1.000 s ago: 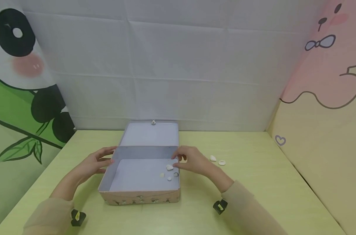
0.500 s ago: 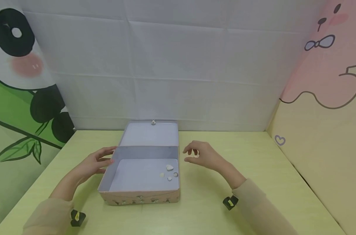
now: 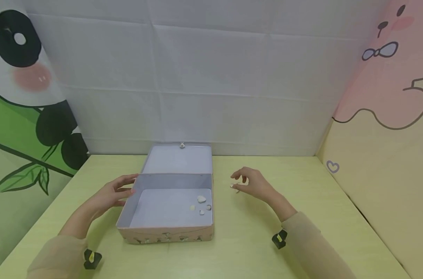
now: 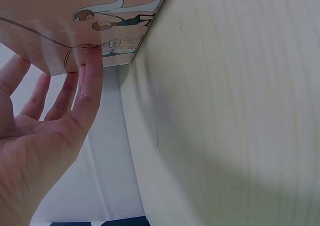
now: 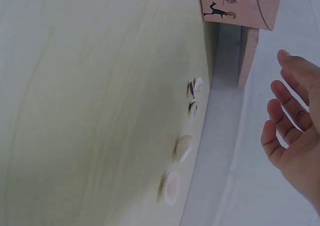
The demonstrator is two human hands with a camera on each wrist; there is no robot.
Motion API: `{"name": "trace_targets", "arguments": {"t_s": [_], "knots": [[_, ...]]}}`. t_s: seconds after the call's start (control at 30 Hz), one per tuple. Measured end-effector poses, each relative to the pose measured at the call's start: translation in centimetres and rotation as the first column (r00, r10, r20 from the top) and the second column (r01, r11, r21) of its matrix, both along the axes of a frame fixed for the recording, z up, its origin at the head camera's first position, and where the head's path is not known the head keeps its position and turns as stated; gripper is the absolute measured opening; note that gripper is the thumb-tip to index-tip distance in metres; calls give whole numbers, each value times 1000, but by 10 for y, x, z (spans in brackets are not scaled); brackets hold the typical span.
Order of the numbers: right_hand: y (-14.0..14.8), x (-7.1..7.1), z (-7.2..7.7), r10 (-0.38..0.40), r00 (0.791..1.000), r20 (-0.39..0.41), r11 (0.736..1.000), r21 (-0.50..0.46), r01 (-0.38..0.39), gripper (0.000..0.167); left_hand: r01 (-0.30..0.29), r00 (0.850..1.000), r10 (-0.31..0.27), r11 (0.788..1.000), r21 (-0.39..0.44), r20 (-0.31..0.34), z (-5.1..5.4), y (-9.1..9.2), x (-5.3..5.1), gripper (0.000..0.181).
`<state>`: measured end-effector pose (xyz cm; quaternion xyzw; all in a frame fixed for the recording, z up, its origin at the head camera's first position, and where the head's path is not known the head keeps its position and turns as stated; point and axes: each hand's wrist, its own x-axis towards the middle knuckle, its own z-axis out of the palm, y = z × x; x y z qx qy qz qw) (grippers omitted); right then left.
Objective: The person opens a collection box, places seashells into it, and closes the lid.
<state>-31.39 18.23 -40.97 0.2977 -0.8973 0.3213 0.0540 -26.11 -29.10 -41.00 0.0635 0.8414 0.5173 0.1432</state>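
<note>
A pink tin box with its lid raised sits on the table. My left hand touches its left wall with extended fingertips; the left wrist view shows them against the printed side. Beyond the box's right wall, my right hand hovers over the table, its fingers loosely bent around nothing. Below that hand lie several shells, among them a round pale shell and a smooth white shell. Inside the box, toward the right, are a white shell and a few smaller pieces, too small to identify.
A white cloth backdrop hangs behind the table. Printed panels stand at both sides, with a pink cartoon animal on the right one. A small metal clasp tops the lid's far edge.
My right hand has left the box's right edge and moved right over the table, now covering the two shells seen there earlier. My left hand has stayed against the box.
</note>
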Motion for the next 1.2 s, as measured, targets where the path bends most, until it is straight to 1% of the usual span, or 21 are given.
{"name": "trace_targets", "arguments": {"t_s": [0.13, 0.33, 0.4, 0.57, 0.7, 0.87, 1.07, 1.2], "knots": [[4, -5, -10, -16, 1000, 12, 1000, 7, 16, 29, 0, 1000, 0, 1000, 0, 1, 0, 0, 0, 73], [9, -10, -21, -5, 999, 36, 1000, 12, 4, 30, -2, 1000, 2, 1000, -1, 7, 0, 0, 0, 73], [11, -12, -24, -4, 999, 41, 1000, 29, 2, 29, -3, 1000, 3, 1000, 2, 9, 0, 0, 0, 73], [14, -17, -31, -14, 995, 96, 998, 69, 7, 29, -6, 1000, 6, 1000, 5, 8, 0, 1, 0, 72], [14, -21, -34, -16, 991, 135, 997, 76, 6, 28, -6, 1000, 6, 1000, 3, 5, 1, 1, 0, 71], [14, -26, -39, -5, 986, 166, 993, 120, -15, 24, -6, 1000, 6, 1000, 11, 2, -1, 1, 0, 70], [14, -31, -44, 10, 989, 146, 981, 190, -38, 19, -5, 1000, 5, 1000, 12, 0, -2, 0, -1, 71], [14, -34, -47, 11, 991, 130, 977, 209, -38, 15, -4, 1000, 4, 1000, 13, 1, -3, 0, -2, 71]]}}
